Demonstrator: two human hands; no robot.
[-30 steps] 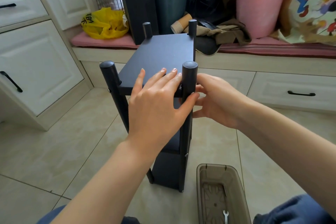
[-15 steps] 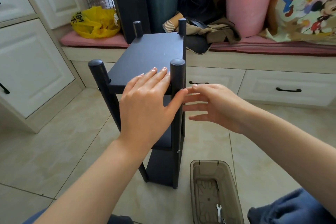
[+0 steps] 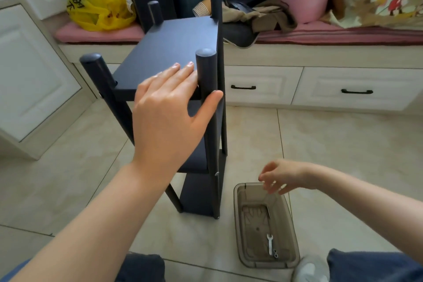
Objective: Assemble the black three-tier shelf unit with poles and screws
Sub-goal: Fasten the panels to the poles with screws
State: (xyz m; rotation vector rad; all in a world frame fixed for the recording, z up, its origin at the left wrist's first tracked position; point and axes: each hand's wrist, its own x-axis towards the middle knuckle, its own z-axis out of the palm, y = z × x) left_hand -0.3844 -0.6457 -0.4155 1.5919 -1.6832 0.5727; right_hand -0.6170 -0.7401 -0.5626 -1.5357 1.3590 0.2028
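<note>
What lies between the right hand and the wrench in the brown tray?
Head view: only the ribbed floor of the brown tray, with one small dark speck, between the right hand above its far rim and the wrench at its near end.

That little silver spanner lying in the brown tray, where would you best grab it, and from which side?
Pinch the spanner across its thin shank, mid-length, coming straight down through the open top of the tray. It lies flat on the bottom, and the walls block any sideways approach.
</note>
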